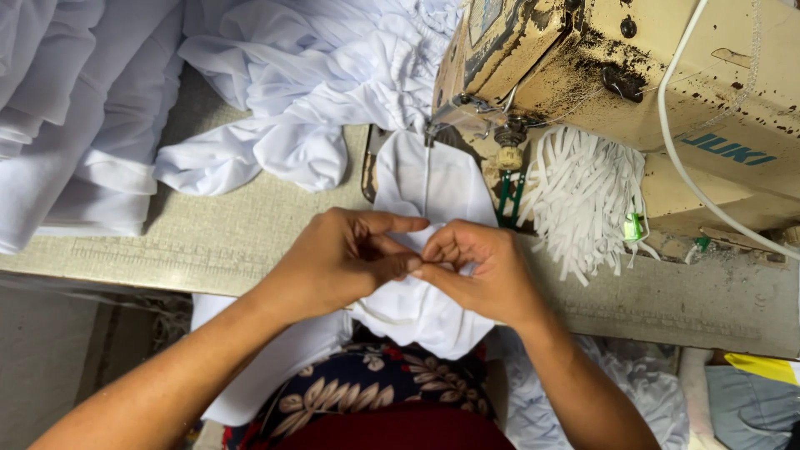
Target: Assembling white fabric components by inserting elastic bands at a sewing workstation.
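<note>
A fold of the white fabric piece (429, 187) is pinched between the left hand (346, 258) and right hand (479, 271), just before the sewing machine (617, 75). The fabric is spread on a worn grey worktable (242, 233); white elastic strips (583, 196) hang beside the machine, and heaped white garments (275, 92) lie behind it.

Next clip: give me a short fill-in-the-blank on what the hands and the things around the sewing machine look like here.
1. Both hands, the left hand and the right hand, pinch a piece of ____ fabric.
2. The fabric runs up under the head of an old, worn sewing ____.
3. Beside the right hand lies a bundle of cut white ____.
4. More white cloth is heaped on the ____ side of the table.

Missing words: white; machine; strips; left
</note>
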